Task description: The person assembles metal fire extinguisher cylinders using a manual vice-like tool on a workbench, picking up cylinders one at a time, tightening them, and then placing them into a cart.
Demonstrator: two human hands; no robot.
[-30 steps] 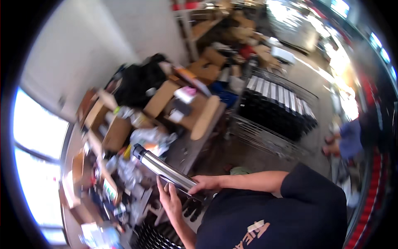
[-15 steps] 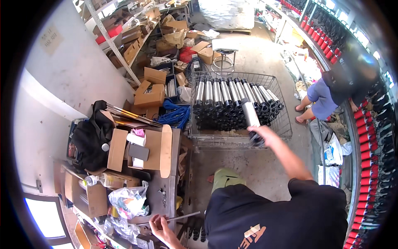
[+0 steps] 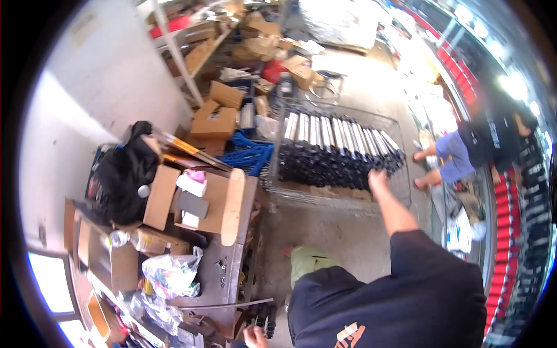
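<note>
A wire basket (image 3: 325, 199) holds a row of silver tubes (image 3: 331, 127) with black fittings (image 3: 325, 168) at their near ends. My right hand (image 3: 378, 181) reaches to the right part of this row, against the black ends; blur hides whether its fingers grip one. At the lower edge my left hand (image 3: 254, 337) is partly cut off. It is nearest to a few dark tubes (image 3: 267, 318) standing low beside the bench, and its grip is not clear. A thin metal bar (image 3: 232, 304) lies across the bench corner above that hand.
The bench (image 3: 223, 255) on the left carries an open carton (image 3: 217, 203), a plastic bag (image 3: 171, 269) and small metal parts. Blue cord (image 3: 246, 155) lies behind it. Another person (image 3: 464, 151) stands at the right by a long rack of red parts (image 3: 505, 232).
My right hand has gone down to the basket's right side; the silver tube it held aloft no longer stands out from the row. My left hand has dropped toward the lower edge.
</note>
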